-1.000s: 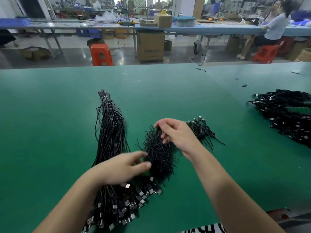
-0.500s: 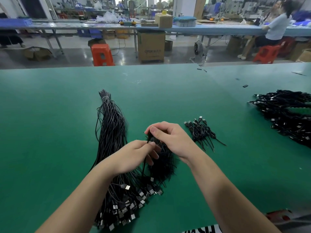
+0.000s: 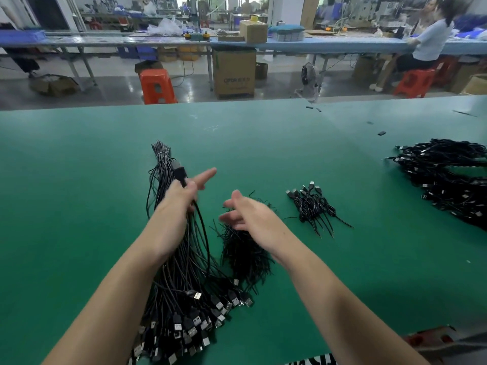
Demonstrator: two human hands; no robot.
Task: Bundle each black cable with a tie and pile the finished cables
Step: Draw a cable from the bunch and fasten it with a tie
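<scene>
A thick bundle of loose black USB cables (image 3: 181,291) lies on the green table (image 3: 73,185), plugs toward me. My left hand (image 3: 181,198) is raised over the bundle and grips one black cable (image 3: 179,173) near its plug, index finger pointing out. The cable's cord hangs in a loop below the hand. Right of the bundle is a heap of short black ties (image 3: 246,259). My right hand (image 3: 247,213) hovers over the heap's far end, fingers loosely bent and blurred. Whether it pinches a tie I cannot tell. A few tied cables (image 3: 312,206) lie further right.
A large pile of black cables (image 3: 448,177) covers the table's right edge. Small black scraps (image 3: 381,133) lie near the far right. Beyond the table are an orange stool (image 3: 156,85), cardboard boxes (image 3: 234,72) and a seated person (image 3: 432,43).
My left hand rose from the ties and lifted one cable out of the bundle by its plug end. The right hand drew back to the right and loosened its pinch.
</scene>
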